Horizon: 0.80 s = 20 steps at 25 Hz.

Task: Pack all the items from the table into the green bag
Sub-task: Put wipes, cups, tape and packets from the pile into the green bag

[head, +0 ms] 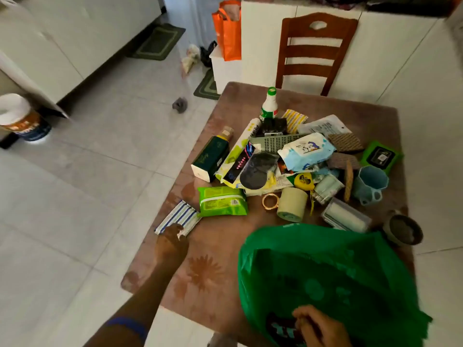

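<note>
A green plastic bag [338,271] lies open on the near right of the brown table [220,246]. My right hand [318,326] grips its near rim. My left hand [172,240] reaches to the table's left edge and takes hold of a blue-and-white striped packet [180,215]. Behind it lie a green wipes pack [221,201], a dark green box [211,157], a roll of tape [292,204], a gold ring of tape [270,201], a blue wipes pack [307,150], a blue cup [370,182] and a white bottle with a green cap [270,103].
A wooden chair [315,51] stands at the table's far side against white cabinets. A small grey pot [403,230] sits at the right edge. On the tiled floor are an orange bag [228,33], a grey lump [180,105] and a bucket [22,118].
</note>
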Each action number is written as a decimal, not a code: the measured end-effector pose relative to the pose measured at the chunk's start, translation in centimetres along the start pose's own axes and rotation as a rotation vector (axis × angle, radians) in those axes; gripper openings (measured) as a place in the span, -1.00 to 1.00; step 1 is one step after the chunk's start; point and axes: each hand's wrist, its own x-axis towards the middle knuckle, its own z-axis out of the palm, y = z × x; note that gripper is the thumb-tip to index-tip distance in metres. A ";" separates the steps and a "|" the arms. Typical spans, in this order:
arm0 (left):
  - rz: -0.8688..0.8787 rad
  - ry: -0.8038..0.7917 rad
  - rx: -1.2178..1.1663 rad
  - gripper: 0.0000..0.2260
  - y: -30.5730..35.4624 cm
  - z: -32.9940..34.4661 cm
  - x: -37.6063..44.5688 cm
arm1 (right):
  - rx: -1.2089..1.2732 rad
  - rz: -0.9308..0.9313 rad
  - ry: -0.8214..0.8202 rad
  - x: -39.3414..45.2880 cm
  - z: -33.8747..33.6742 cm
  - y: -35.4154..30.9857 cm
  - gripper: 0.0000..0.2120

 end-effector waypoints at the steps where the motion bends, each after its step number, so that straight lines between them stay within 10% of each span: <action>1: 0.019 -0.009 0.024 -0.65 -0.2 0.7 2.1 | 0.015 0.019 -0.030 0.7 0.8 -0.3 -0.59; 6: -0.061 -0.282 0.185 -0.29 -3.6 3.4 8.1 | 0.048 0.079 -0.046 0.9 3.2 -2.1 -0.62; 11: -0.390 -0.237 -0.501 -0.73 0.5 -2.0 4.1 | 0.155 0.065 -0.044 2.0 2.5 -5.0 -0.76; 14: -0.253 -0.159 -0.765 -0.83 5.1 -8.1 -2.1 | 0.329 -0.043 -0.045 2.5 0.0 -8.2 -0.74; 17: -0.003 -0.413 -0.828 -0.86 11.3 -9.1 -8.8 | 0.496 -0.117 -0.193 3.1 -1.7 -10.8 -0.45; 20: 0.305 -0.601 -0.637 -0.71 14.7 -4.7 -12.6 | 0.655 0.014 -0.013 3.9 -3.4 -9.9 -0.68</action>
